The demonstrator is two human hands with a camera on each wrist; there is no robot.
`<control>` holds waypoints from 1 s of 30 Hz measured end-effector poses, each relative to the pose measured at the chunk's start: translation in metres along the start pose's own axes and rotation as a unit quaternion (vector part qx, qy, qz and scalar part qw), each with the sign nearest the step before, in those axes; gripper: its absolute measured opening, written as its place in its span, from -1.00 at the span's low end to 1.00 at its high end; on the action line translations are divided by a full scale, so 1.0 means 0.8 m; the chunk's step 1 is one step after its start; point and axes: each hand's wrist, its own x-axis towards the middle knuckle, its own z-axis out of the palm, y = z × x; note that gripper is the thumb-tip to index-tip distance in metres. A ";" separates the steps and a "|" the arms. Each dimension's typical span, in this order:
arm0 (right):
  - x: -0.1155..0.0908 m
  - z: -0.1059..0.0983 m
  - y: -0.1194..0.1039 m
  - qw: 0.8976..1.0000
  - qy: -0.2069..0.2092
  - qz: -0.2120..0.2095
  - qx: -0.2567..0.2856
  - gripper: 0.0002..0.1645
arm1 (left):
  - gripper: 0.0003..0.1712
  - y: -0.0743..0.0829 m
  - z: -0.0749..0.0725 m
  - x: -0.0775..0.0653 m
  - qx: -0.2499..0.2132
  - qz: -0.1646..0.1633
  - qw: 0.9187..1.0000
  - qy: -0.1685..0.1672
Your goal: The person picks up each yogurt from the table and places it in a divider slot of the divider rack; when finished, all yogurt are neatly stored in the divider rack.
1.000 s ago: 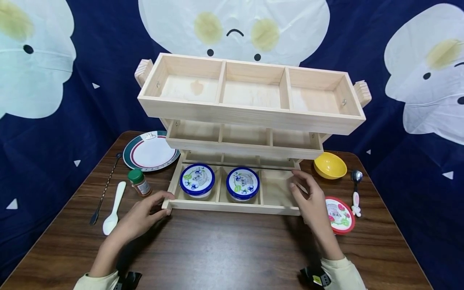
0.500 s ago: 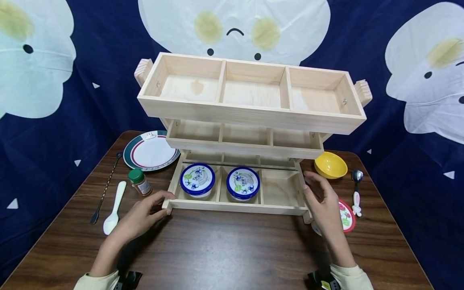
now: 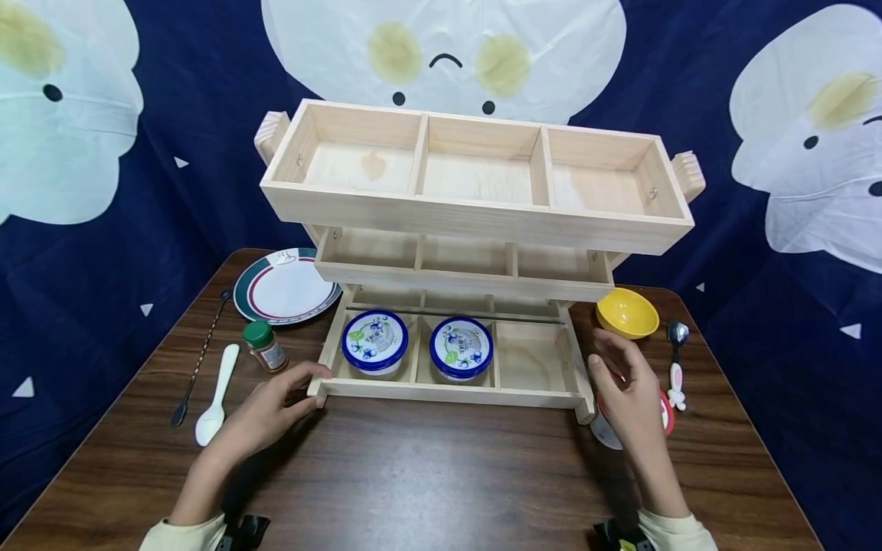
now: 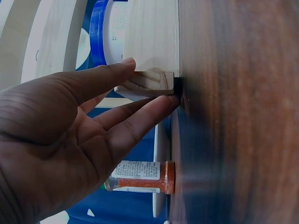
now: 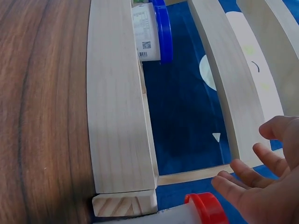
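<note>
A three-tier wooden rack (image 3: 451, 393) stands on the table, each tier split into compartments. My left hand (image 3: 265, 413) pinches the front left end of its lowest tier. In the left wrist view, the thumb lies on one side of the wooden end block (image 4: 147, 83) and fingers on the other. Two blue-lidded tubs, one in the left compartment (image 3: 375, 341) and one in the middle compartment (image 3: 462, 349), sit in the bottom tier. My right hand (image 3: 632, 394) hovers with loosely spread fingers right of the rack, partly hiding a red-lidded tub (image 5: 210, 209).
Left of the rack lie a plate (image 3: 289, 287), a green-capped spice jar (image 3: 266, 348), a white spoon (image 3: 217, 398) and a twisted bar spoon (image 3: 200, 363). To the right are a yellow bowl (image 3: 627, 314) and a rabbit-handled spoon (image 3: 677, 375).
My right hand has left the bottom tier's right end and moved rightward, over the red-lidded tub. The left hand keeps its hold on the rack's left end.
</note>
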 end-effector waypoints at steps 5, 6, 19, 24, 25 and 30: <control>-0.005 -0.005 0.003 1.000 0.016 0.001 -0.004 -0.51 | -0.63 0.001 -0.001 0.001 0.000 -0.001 1.000 -0.002; -0.005 -0.007 0.003 1.000 0.017 0.002 -0.008 -0.50 | -0.63 0.001 -0.001 0.001 0.000 -0.001 1.000 -0.002; -0.011 -0.028 0.006 0.998 0.055 0.018 -0.039 -0.54 | -0.63 0.001 -0.001 -0.001 -0.002 -0.004 1.000 -0.004; -0.011 -0.035 0.009 0.996 0.067 0.028 -0.047 -0.53 | -0.63 0.002 -0.001 -0.001 -0.002 -0.003 1.000 -0.002; -0.011 -0.036 0.010 0.996 0.070 0.031 -0.048 -0.53 | -0.63 0.002 0.000 -0.001 -0.003 -0.003 1.000 0.000; -0.013 -0.039 0.018 0.994 0.074 0.056 -0.053 -0.51 | -0.63 0.000 0.001 -0.001 0.001 0.005 1.000 0.006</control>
